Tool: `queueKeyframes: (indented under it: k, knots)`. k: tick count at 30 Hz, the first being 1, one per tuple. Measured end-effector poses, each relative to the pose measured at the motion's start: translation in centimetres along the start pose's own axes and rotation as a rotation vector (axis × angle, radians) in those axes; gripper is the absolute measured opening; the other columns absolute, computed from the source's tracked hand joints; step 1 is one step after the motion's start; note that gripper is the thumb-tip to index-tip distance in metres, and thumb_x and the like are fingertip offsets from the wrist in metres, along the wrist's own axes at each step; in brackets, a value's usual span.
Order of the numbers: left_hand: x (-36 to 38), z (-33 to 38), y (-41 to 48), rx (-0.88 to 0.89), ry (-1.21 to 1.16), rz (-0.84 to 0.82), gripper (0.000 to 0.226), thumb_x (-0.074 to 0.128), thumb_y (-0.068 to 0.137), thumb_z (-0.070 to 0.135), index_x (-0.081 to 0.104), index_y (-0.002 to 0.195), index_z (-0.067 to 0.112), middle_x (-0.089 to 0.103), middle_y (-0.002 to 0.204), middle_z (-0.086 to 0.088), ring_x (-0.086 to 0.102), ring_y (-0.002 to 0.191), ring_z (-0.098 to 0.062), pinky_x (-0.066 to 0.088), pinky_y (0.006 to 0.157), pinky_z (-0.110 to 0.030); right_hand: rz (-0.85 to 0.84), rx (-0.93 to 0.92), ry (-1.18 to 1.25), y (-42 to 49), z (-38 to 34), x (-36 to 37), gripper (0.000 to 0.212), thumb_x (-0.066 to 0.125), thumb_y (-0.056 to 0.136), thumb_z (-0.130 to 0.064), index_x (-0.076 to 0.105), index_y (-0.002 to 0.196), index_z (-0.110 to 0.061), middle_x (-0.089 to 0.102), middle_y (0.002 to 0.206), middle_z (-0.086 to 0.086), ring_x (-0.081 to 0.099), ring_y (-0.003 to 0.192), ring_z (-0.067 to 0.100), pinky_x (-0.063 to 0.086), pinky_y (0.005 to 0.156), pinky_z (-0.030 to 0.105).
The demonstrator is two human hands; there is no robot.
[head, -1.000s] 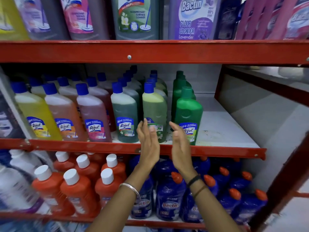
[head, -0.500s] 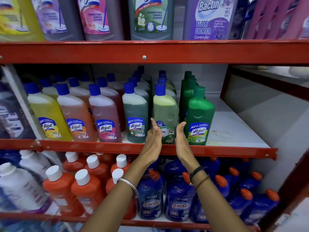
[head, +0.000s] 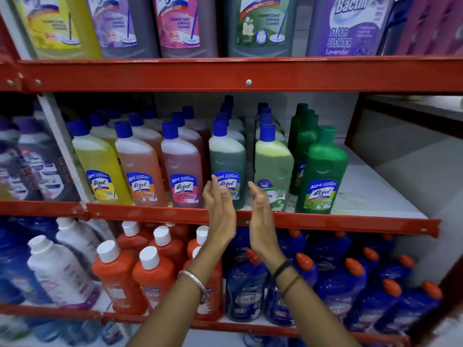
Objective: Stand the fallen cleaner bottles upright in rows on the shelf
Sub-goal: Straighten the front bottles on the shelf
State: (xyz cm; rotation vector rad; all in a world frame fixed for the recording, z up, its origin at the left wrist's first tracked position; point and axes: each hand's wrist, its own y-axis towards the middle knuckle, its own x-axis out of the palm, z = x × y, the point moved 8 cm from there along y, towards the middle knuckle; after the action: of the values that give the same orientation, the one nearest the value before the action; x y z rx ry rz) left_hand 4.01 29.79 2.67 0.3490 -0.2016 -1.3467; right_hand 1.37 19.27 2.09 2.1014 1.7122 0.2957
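On the middle shelf (head: 363,196) cleaner bottles stand upright in rows: yellow (head: 100,166), orange (head: 140,169), pink (head: 183,171), dark green (head: 228,164), pale green (head: 274,164) and solid green (head: 323,176). No bottle lies on its side in view. My left hand (head: 220,211) and my right hand (head: 260,214) are raised flat, palms facing each other, in front of the shelf's red front rail (head: 150,216). They hover before the gap between the dark green and pale green bottles and hold nothing.
Large cleaner bottles (head: 260,23) fill the top shelf. Below stand orange bottles with white caps (head: 117,274) and blue bottles with orange caps (head: 335,279). The right part of the middle shelf is bare white board. A red upright (head: 350,121) bounds it at the right.
Both hands have drawn back and down a little from the front bottles, staying flat and close together. The view has shifted so the shelf sits further right.
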Motion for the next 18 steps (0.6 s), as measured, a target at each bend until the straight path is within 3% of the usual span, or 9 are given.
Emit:
queueKeyframes:
  k: [2, 5, 7, 10, 12, 15, 18]
  knots:
    - [0.0, -0.2, 0.8, -0.052, 0.042, -0.073, 0.102, 0.005, 0.067, 0.083, 0.002, 0.147, 0.020, 0.002, 0.158, -0.009, 0.005, 0.146, -0.020, 0.008, 0.117, -0.033, -0.069, 0.135, -0.094, 1.1, 1.0, 1.6, 0.111, 0.002, 0.061, -0.089, 0.017, 0.148, -0.021, 0.018, 0.151, -0.014, 0.013, 0.142, 0.004, 0.010, 0.118, 0.029]
    - [0.0, -0.7, 2.0, -0.068, 0.106, -0.173, 0.124, -0.003, 0.046, 0.096, -0.007, 0.147, 0.023, 0.000, 0.159, -0.006, 0.000, 0.146, -0.019, 0.002, 0.118, -0.037, -0.080, 0.259, -0.110, 2.6, 1.3, 3.0, 0.098, 0.006, 0.070, -0.075, 0.006, 0.149, -0.018, 0.006, 0.161, 0.000, 0.005, 0.147, 0.012, 0.005, 0.121, 0.036]
    - [-0.1, -1.3, 2.6, -0.079, 0.137, -0.228, 0.123, -0.004, 0.045, 0.096, -0.011, 0.145, 0.026, 0.000, 0.159, -0.007, 0.003, 0.146, -0.020, 0.004, 0.115, -0.034, -0.068, 0.291, -0.110, 3.2, 1.3, 3.4, 0.099, 0.007, 0.070, -0.076, 0.005, 0.150, -0.017, 0.006, 0.161, 0.003, 0.005, 0.147, 0.014, 0.005, 0.121, 0.036]
    - [-0.3, -1.5, 2.6, -0.097, 0.164, -0.273, 0.102, -0.001, 0.059, 0.085, -0.013, 0.144, 0.031, 0.003, 0.158, -0.012, 0.010, 0.145, -0.026, 0.010, 0.106, -0.029, -0.049, 0.281, -0.145, 3.2, 1.4, 3.6, 0.114, 0.005, 0.060, -0.087, 0.006, 0.150, -0.017, 0.007, 0.161, 0.003, 0.005, 0.148, 0.016, 0.004, 0.120, 0.037]
    - [-0.6, -1.7, 2.5, -0.112, 0.188, -0.279, 0.099, 0.000, 0.060, 0.085, -0.014, 0.144, 0.034, 0.006, 0.157, -0.014, 0.013, 0.144, -0.029, 0.013, 0.111, -0.034, -0.041, 0.280, -0.154, 3.1, 1.6, 3.5, 0.119, 0.004, 0.056, -0.091, 0.007, 0.150, -0.018, 0.008, 0.161, 0.002, 0.005, 0.148, 0.016, 0.005, 0.121, 0.039]
    - [-0.9, -1.9, 2.1, -0.104, 0.228, -0.310, 0.112, -0.004, 0.043, 0.097, -0.019, 0.139, 0.042, 0.014, 0.153, -0.018, 0.018, 0.141, -0.031, 0.016, 0.116, -0.046, -0.043, 0.275, -0.156, 2.7, 1.9, 3.2, 0.120, 0.004, 0.054, -0.095, 0.010, 0.150, -0.022, 0.011, 0.161, 0.002, 0.008, 0.147, 0.016, 0.009, 0.121, 0.045]
    - [-1.2, -2.1, 1.2, -0.083, 0.221, -0.309, 0.105, -0.002, 0.044, 0.098, -0.021, 0.133, 0.047, 0.021, 0.148, -0.017, 0.020, 0.139, -0.028, 0.017, 0.117, -0.048, -0.053, 0.269, -0.167, 1.9, 2.1, 3.0, 0.120, 0.003, 0.054, -0.095, 0.011, 0.149, -0.022, 0.012, 0.160, 0.002, 0.010, 0.147, 0.016, 0.010, 0.121, 0.046]
